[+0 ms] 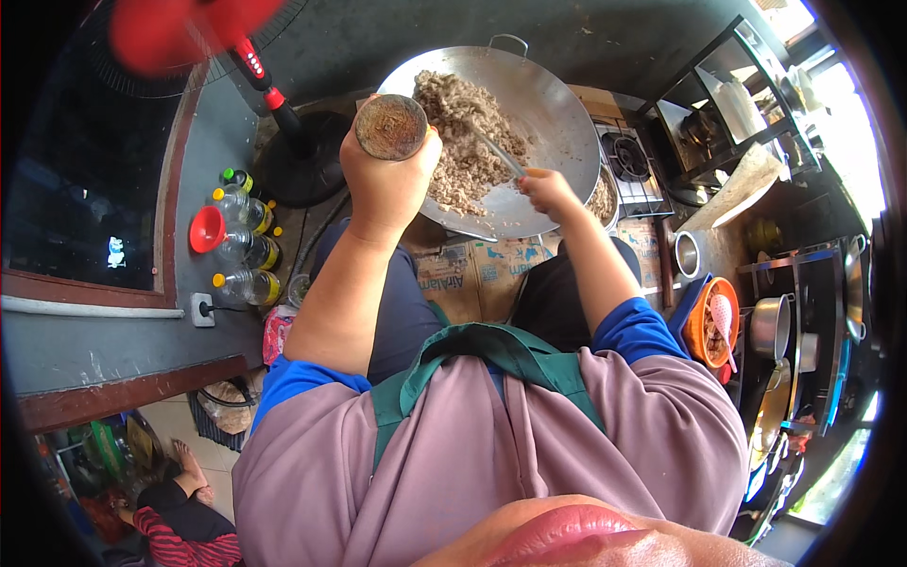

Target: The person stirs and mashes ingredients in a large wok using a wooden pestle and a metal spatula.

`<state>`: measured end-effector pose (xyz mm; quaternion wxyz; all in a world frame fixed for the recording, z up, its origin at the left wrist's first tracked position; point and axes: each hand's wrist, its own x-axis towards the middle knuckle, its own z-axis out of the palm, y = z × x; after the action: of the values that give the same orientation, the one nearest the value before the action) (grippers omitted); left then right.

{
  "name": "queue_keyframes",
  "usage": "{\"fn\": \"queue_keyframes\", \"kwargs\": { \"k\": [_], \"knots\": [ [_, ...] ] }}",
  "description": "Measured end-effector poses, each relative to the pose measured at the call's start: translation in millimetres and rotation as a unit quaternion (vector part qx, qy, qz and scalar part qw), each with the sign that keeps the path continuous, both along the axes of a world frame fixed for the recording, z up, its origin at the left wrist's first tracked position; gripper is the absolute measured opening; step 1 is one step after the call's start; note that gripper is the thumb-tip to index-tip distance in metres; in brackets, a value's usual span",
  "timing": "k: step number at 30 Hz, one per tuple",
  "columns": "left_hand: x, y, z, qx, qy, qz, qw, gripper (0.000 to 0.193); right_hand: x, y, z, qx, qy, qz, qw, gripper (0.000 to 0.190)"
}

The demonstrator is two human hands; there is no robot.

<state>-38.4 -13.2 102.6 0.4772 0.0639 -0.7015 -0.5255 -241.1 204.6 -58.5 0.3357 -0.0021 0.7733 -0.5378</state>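
Observation:
My left hand [386,191] grips a thick round wooden handle or pestle [391,127], its worn end facing up at the camera. The lower part of that tool is hidden behind the hand. A large metal wok [560,92] with loop handles stands before me, and a brown, crumbly ground mixture [468,142] is heaped on its left side. Closed around the handle of a metal spatula or ladle [503,154], my right hand [549,191] is over the near right part of the wok. The spatula's far end is buried in the mixture.
A red standing fan [262,71] rises at upper left, near several plastic bottles [248,248] and a red funnel [206,229]. Right of the wok are a gas stove [631,159], another pan of mixture [604,198] and an orange basin [708,347]. Another person's foot [188,464] shows at lower left.

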Motion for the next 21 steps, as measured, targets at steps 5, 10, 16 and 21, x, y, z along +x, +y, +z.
{"fn": "queue_keyframes", "kwargs": {
  "k": [5,10,16,21],
  "knots": [
    [-1,-1,-2,0.009,0.005,-0.004,1.000,0.016,-7,86,55,-0.166,-0.189,-0.055,0.966,0.011],
    [2,-6,-3,-0.010,0.027,0.007,1.000,0.016,13,135,182,0.194,0.030,0.176,0.965,0.037],
    [8,-4,1,-0.030,0.063,-0.010,0.998,0.016,5,125,223,0.296,0.023,0.342,0.892,0.043],
    [7,-2,4,-0.060,0.071,0.003,0.996,0.016,32,20,71,0.258,0.129,0.295,0.911,0.038]
  ]
}}
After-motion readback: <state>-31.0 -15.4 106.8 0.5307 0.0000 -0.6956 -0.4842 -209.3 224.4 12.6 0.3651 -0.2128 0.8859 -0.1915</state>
